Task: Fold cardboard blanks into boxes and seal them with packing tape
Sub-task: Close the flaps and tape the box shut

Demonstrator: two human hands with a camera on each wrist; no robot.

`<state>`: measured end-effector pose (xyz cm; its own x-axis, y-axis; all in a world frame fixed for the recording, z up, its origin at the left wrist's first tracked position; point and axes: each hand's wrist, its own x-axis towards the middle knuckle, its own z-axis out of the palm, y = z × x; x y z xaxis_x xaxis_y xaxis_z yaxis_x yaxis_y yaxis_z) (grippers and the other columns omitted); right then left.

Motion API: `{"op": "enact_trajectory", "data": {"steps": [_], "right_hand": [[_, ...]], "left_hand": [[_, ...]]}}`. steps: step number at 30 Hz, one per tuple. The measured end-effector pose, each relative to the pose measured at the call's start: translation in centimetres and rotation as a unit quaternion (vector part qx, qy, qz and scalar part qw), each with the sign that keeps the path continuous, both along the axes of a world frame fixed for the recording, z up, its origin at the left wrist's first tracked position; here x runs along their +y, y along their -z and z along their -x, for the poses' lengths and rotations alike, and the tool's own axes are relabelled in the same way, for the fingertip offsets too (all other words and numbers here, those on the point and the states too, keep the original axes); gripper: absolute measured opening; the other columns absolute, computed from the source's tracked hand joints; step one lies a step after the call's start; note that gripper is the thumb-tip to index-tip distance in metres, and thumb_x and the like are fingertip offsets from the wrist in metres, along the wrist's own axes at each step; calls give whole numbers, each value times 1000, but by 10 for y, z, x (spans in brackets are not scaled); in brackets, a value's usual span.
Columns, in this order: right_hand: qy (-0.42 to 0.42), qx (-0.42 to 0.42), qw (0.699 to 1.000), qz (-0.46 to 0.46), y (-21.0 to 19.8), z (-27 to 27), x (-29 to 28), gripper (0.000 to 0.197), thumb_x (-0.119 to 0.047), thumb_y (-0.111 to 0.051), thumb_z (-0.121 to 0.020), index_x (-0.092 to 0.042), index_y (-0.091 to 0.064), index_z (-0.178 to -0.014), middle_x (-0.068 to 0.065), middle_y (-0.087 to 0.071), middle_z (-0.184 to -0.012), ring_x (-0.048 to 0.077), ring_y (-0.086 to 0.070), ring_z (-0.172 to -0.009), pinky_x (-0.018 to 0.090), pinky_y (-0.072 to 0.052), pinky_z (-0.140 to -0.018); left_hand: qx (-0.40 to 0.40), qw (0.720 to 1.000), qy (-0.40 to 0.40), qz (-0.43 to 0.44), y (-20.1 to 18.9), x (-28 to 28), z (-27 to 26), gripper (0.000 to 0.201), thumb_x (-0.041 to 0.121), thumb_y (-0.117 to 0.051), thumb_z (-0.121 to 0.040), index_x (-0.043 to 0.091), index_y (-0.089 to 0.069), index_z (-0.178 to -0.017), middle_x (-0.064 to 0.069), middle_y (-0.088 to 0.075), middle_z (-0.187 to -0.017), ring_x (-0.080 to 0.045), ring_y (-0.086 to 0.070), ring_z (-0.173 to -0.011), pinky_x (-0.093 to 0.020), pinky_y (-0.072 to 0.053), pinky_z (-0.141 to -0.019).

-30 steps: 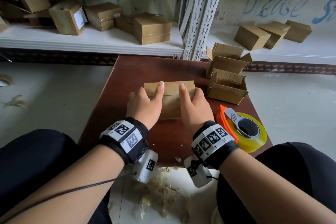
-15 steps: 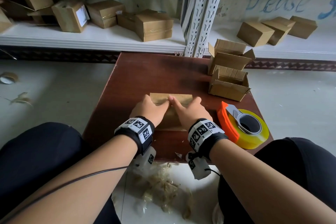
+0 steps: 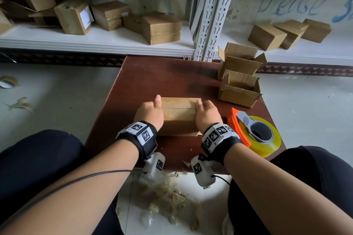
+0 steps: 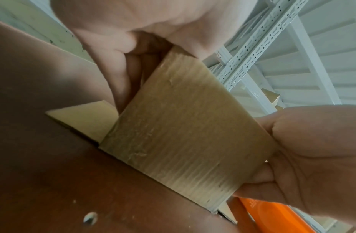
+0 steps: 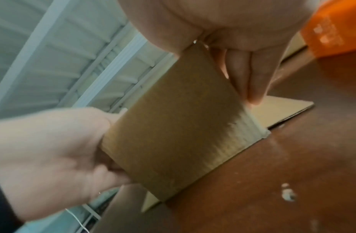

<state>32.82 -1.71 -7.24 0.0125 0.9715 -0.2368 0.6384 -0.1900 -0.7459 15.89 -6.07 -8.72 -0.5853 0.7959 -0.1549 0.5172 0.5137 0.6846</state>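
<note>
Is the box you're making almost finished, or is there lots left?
Partly done. The box is folded up, and both hands, left and right, hold its ends with the top flaps shut. No tape shows on that seam; the tape dispenser lies untouched. Two open boxes wait behind.

I see the box (image 3: pixel 178 115) on the table (image 3: pixel 152 78), near the front edge, between my left hand (image 3: pixel 150 113) and right hand (image 3: pixel 207 114). Tape dispenser (image 3: pixel 254 131) just right of the right hand, at the table's right front corner. Two open boxes (image 3: pixel 239 82) behind it, at the right rear. Shelf (image 3: pixel 95 41) behind the table carries more boxes.
</note>
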Motion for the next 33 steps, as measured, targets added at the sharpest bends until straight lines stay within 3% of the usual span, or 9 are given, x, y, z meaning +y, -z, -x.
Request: {"op": "enact_trajectory", "data": {"steps": [4, 7, 9, 12, 16, 20, 22, 26, 33], "right_hand": [[-1, -55, 998, 40, -8, 11, -2, 45, -36, -35, -112, -9, -42, -147, 15, -55, -145, 36, -57, -129, 39, -45, -100], [-76, -190, 977, -53, -5, 21, -15, 68, -13, -36, -105, -16, -6, -165, 16, -13, -173, 36, -43, -146, 47, -40, -114], [-142, -256, 945, -144, 0, 25, -20, 73, -14, -36, -103, -18, 1, -167, 13, 2, -175, 30, -18, -159, 48, -24, -125], [-259, -298, 906, -151, 2, 23, -14, 67, -29, -40, -107, -22, -11, -167, 0, -7, -176, 19, 2, -162, 54, -1, -129], [-328, -218, 899, -190, 0, 10, -2, 63, -23, -40, -104, -25, -24, -166, -4, -21, -173, 11, -5, -162, 54, 9, -129], [-311, -69, 934, -162, -5, 4, 4, 63, -4, -40, -100, -24, -39, -160, -2, -37, -167, 5, -15, -159, 44, 16, -129], [-309, -165, 918, -184, -2, 7, -2, 61, -11, -35, -106, -25, -28, -164, -1, -25, -172, 9, -9, -161, 47, 11, -130], [-268, -336, 888, -164, 3, 23, -22, 78, -36, -43, -105, -26, 3, -167, 13, 3, -175, 31, 9, -162, 53, 2, -130], [-312, -320, 889, -96, -5, 28, -34, 75, -22, -40, -104, -7, 1, -166, 15, 10, -174, 27, 15, -161, 42, 5, -131]], "left_hand": [[76, 996, 41, 27, -10, 0, -11, 55, 46, -21, -112, 8, -61, -117, -16, -68, -122, -35, -64, -105, -41, -47, -84], [134, 984, 107, 48, -13, -6, -30, 55, 20, -26, -110, 8, -12, -162, -15, -29, -166, -36, -47, -141, -49, -46, -101], [162, 972, 158, 66, -10, -10, -37, 69, 11, -35, -105, 7, 1, -163, -17, 0, -172, -36, -20, -156, -49, -34, -117], [232, 943, 221, 94, -1, -1, -31, 71, 28, -35, -106, 6, 2, -164, -14, 9, -172, -34, 8, -160, -51, -8, -128], [234, 915, 319, 79, 9, 8, -18, 69, 48, -5, -103, 22, -1, -166, 8, 14, -173, -36, 13, -159, -55, -2, -128], [174, 924, 334, 71, -5, 0, -17, 59, 46, -18, -108, 35, -8, -165, 11, 11, -173, -42, 18, -156, -59, 2, -127], [153, 928, 331, 77, -14, -5, -23, 57, 39, -22, -111, 31, -10, -166, 5, 11, -173, -40, 7, -158, -51, -2, -128], [110, 957, 249, 100, -16, -5, -26, 62, 36, -30, -110, 24, -7, -166, 5, 11, -174, -40, -47, -140, -46, -43, -110], [111, 954, 255, 115, -6, 1, -22, 93, 30, -64, -96, 15, -2, -164, -1, 2, -171, -40, -52, -133, -45, -45, -106]]}}
